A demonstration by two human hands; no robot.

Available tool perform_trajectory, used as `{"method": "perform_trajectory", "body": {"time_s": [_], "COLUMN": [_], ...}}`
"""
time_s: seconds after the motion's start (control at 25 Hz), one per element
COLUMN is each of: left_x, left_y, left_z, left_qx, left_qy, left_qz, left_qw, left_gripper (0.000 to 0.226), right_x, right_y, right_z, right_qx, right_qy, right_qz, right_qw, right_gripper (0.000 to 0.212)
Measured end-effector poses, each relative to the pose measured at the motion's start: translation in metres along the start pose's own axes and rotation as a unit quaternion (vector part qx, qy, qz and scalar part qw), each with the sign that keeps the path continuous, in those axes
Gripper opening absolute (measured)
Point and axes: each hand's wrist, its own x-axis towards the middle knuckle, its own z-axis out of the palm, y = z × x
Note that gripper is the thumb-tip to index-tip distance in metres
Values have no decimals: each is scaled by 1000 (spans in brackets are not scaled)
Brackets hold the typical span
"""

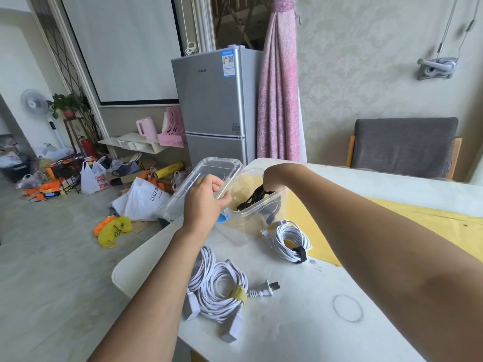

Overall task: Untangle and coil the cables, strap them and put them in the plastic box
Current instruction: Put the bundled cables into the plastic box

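Observation:
A clear plastic box point(261, 212) with blue latches stands at the table's far left corner. My left hand point(205, 198) grips its clear lid point(203, 178), which is tilted up and open. My right hand point(271, 178) reaches down into the box and holds a black cable point(252, 198); its fingers are hidden by the wrist. A white coil with a black strap point(288, 241) lies just right of the box. A white coil with a yellow strap point(222, 291) lies nearer me, its plug point(269, 288) pointing right. Another white coil point(200, 273) lies partly under my left forearm.
The white table point(300, 322) has a yellow mat point(392, 218) at the right. A grey chair point(402, 147) stands behind it. A silver fridge point(217, 105) and a pink curtain point(278, 87) are beyond. Bags and clutter cover the floor at the left.

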Motion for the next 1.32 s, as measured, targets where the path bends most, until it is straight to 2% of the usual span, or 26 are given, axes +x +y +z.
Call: {"method": "perform_trajectory", "body": {"time_s": [0.12,0.16,0.24,0.36,0.48,0.56,0.64,0.72,0.8,0.88,0.92,0.96,1.04,1.12,1.2,1.24,1.32], "left_x": [2,3,4,5,7,6,5,3,3,4,4,4,5,5,6,6,5], "left_y": [-1,1,2,2,2,2,3,3,3,2,1,1,0,-1,-2,-1,0], "left_z": [-1,-1,-1,0,1,2,4,5,7,9,10,11,12,12,12,12,11], "left_qx": [3,-7,-25,-24,-39,-88,-133,-139,-136,-134,-136,-140,-137,-127,-121,-120,-113], "left_qy": [-56,-69,-79,-85,-83,-72,-61,-57,-51,-50,-49,-49,-48,-47,-51,-54,-55], "left_qz": [-8,-22,-50,-61,-85,-134,-170,-176,-179,-184,-188,-191,-190,-188,-184,-181,-176], "left_qw": [998,997,995,994,992,984,974,973,973,972,971,970,971,973,974,975,976], "left_gripper": [32,36,37,35,35,35,37,37,38,38,39,39,40,41,41,40,39], "right_x": [6,9,13,21,28,34,42,44,47,50,50,49,39,16,-17,-33,-63], "right_y": [-7,-9,-16,-27,-31,-30,-26,-19,-11,-7,-7,-7,-8,-1,12,21,37], "right_z": [14,18,21,27,30,28,28,26,25,24,24,23,18,11,9,14,32], "right_qx": [43,34,-4,-8,-35,-37,-16,-2,-14,-10,-2,9,52,91,90,86,90], "right_qy": [39,39,27,79,121,132,118,51,-32,-72,-67,-44,52,172,242,240,157], "right_qz": [42,49,84,110,86,68,46,27,11,8,3,-6,-22,-27,-26,-28,-40], "right_qw": [997,997,996,991,988,988,992,998,999,997,998,999,997,981,966,966,983], "right_gripper": [48,51,44,35,32,33,33,28,6,13,10,9,12,13,18,23,39]}}
